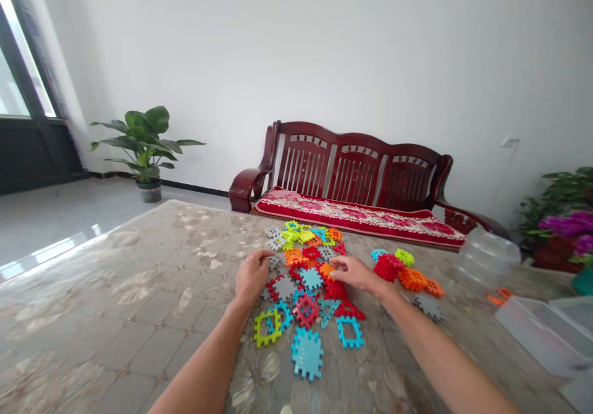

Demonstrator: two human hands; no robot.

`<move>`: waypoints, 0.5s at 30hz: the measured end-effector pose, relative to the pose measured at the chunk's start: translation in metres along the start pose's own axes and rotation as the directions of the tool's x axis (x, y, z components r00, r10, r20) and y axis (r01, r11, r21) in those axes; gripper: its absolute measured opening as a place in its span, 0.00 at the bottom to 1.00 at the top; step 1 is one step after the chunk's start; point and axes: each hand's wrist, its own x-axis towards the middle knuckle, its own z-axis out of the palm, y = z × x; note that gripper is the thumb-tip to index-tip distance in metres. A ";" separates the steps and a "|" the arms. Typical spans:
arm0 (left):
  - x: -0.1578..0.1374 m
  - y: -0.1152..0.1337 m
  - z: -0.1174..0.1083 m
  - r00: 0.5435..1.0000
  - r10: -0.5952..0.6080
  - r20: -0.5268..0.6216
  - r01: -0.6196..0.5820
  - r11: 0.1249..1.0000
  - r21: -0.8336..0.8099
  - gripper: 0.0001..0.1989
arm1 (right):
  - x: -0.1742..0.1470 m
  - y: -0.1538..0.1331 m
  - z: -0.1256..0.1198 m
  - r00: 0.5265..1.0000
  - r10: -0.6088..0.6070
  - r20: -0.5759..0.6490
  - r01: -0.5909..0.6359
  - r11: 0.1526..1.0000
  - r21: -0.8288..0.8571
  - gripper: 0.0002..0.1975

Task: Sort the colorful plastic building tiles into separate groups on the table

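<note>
A heap of interlocking plastic building tiles with notched edges lies on the table before me. My left hand (252,274) rests at the heap's left edge, fingers loosely apart, beside a grey tile (275,264). From the right, my right hand (356,273) reaches in with thumb and fingertips at the edge of an orange tile (327,270). Between the hands sit a light blue tile (311,278) and a grey tile (283,287). Nearer me are a dark red tile (306,311), a lime frame (267,329), a blue frame (349,332) and a light blue square tile (307,353).
More tiles, red (388,267) and orange (412,279), lie right of my right arm. Clear plastic containers (488,258) and an open clear box (540,333) stand at the right. Beyond the patterned table (152,290) is a wooden bench (356,173); a potted plant (148,145) stands left.
</note>
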 end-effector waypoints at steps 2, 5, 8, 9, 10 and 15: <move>0.000 0.000 0.000 1.000 -0.006 0.003 0.006 1.000 0.004 0.18 | -0.002 -0.007 0.002 1.000 0.019 0.001 -0.019 0.995 -0.095 0.31; 0.000 0.000 -0.001 1.000 -0.005 0.003 0.005 1.000 0.008 0.18 | -0.003 -0.025 0.004 0.996 0.070 -0.048 -0.081 0.955 -0.287 0.31; 0.000 0.001 -0.002 1.000 -0.004 0.006 0.004 1.000 0.007 0.17 | -0.003 -0.046 0.005 0.993 0.100 -0.064 -0.118 0.887 -0.446 0.28; 0.000 0.001 -0.002 1.000 -0.003 0.007 0.003 1.000 0.004 0.17 | -0.003 -0.052 0.006 0.993 0.101 -0.059 -0.117 0.866 -0.486 0.24; 0.000 0.002 -0.003 1.000 -0.001 0.006 0.001 1.000 0.002 0.17 | -0.003 -0.056 0.007 0.993 0.101 -0.053 -0.114 0.849 -0.516 0.21; 0.001 0.001 -0.003 1.000 -0.006 0.000 0.006 1.000 0.005 0.16 | -0.010 -0.063 0.007 0.997 0.033 -0.070 -0.065 0.841 -0.537 0.13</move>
